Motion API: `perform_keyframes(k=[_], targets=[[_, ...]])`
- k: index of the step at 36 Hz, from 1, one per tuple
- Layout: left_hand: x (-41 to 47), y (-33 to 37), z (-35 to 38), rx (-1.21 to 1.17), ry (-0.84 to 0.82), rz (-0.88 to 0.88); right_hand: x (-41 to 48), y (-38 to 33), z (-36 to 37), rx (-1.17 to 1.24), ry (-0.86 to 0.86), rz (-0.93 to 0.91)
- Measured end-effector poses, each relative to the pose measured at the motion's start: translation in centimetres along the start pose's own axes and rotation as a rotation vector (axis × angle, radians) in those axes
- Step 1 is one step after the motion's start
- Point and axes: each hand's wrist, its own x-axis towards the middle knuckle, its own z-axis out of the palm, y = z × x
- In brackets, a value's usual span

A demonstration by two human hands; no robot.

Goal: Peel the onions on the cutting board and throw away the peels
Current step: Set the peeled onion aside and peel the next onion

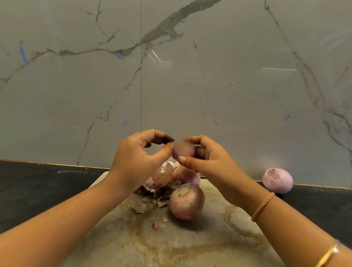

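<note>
My right hand grips a small purple onion raised above the cutting board. My left hand reaches in from the left, its thumb and forefinger pinching the onion's skin at the top left. Below on the board lie a large onion with skin on it, a second onion behind it, and a heap of dry peels. Small peel scraps are scattered in front.
A peeled onion sits on the dark countertop to the right of the board, against the grey marble wall. The board is stained and wet in places.
</note>
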Motion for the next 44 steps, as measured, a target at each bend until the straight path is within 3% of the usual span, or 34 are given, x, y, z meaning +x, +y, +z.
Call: perform_keyframes(k=[13, 20, 27, 35, 44], targets=[[0.5, 0.6, -0.1, -0.126, -0.084, -0.134, -0.1, 0.0, 0.5, -0.083, 0.021, -0.044], [0.3, 0.4, 0.3, -0.025, -0.029, -0.066, -0.2, -0.1, 0.8, -0.124, 0.028, -0.051], [0.4, 0.6, -0.1, 0.005, 0.007, -0.057, -0.1, -0.1, 0.4, -0.014, -0.019, 0.011], [0.5, 0.7, -0.2, -0.202, -0.008, -0.220, 0.0, -0.2, -0.6, 0.044, -0.047, 0.010], [0.7, -0.4, -0.6, -0.034, 0.042, -0.125, -0.1, -0.5, -1.1, 0.109, -0.114, 0.019]])
